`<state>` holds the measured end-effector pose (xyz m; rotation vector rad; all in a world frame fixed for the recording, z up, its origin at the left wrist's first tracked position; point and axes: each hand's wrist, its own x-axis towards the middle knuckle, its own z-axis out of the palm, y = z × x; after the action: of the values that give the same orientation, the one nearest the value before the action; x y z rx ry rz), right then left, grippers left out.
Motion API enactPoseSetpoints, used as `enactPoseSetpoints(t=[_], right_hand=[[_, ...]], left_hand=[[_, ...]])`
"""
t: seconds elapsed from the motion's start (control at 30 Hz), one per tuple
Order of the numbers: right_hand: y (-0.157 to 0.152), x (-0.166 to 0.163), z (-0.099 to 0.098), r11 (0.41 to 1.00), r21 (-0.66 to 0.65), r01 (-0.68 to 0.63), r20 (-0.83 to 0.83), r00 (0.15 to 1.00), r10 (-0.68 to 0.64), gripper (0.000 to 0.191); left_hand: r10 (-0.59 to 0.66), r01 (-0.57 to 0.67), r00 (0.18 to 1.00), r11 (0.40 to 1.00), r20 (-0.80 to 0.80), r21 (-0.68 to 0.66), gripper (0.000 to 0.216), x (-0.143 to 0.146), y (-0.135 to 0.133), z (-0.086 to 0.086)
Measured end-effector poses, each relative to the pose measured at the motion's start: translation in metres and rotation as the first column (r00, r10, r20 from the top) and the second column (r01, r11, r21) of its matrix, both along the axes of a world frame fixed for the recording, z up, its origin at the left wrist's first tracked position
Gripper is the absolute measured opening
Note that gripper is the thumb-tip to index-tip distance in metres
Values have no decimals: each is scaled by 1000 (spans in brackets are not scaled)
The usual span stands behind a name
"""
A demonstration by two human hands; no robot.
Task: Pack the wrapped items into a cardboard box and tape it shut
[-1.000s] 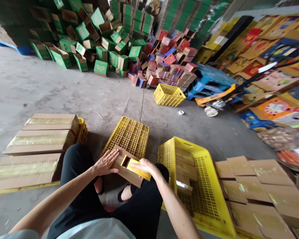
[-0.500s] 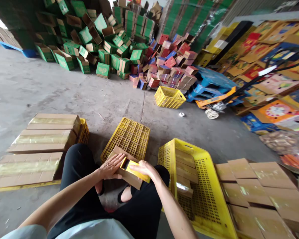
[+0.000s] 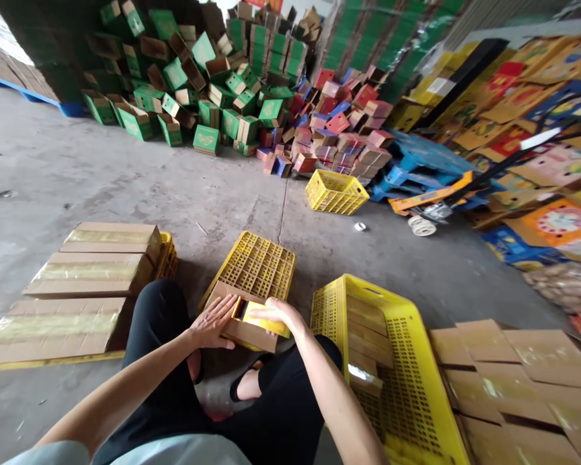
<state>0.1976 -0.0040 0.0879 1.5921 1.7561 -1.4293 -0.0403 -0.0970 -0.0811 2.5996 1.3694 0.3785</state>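
Observation:
A flat brown cardboard box [image 3: 248, 334] lies across the near end of a yellow plastic crate [image 3: 257, 263], between my knees. My left hand [image 3: 214, 324] lies flat on the box's left part, fingers stretched out. In my right hand [image 3: 279, 312] is a yellow tool with a dark opening, which looks like a tape dispenser [image 3: 259, 318]. It rests on top of the box, its dark end close to my left fingertips. The underside of my right hand's grip is hidden.
Taped cartons [image 3: 91, 268] sit to my left. At right stand a large yellow crate [image 3: 407, 349] holding several cartons, and more flat cartons [image 3: 518, 361]. Farther off are a small yellow crate [image 3: 336, 194], a pallet jack [image 3: 430, 197] and piled green boxes [image 3: 206, 139].
The whole view has shifted slightly to the left. The box now sits nearer level over the crate's near end. Both hands keep their places, the tape dispenser still on the box.

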Motion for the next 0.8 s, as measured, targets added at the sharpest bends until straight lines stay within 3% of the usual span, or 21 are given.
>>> enactPoseSetpoints(t=[0.1, 0.23, 0.6, 0.8], right_hand=[[0, 7, -1, 1000, -16, -1, -22, 1000, 0, 51], [-3, 9, -1, 999, -24, 27, -42, 999, -28, 47], [-2, 37, 2, 991, -129, 44, -29, 998, -48, 38], [-8, 44, -1, 996, -66, 54, -38, 998, -57, 37]], left_hand=[[-59, 59, 998, 998, 0, -3, 117, -3, 3, 4], [-20, 20, 1000, 1000, 4, -20, 120, -3, 4, 8], [-67, 70, 997, 993, 27, -96, 118, -8, 8, 9], [-88, 89, 996, 994, 14, -62, 121, -10, 10, 5]])
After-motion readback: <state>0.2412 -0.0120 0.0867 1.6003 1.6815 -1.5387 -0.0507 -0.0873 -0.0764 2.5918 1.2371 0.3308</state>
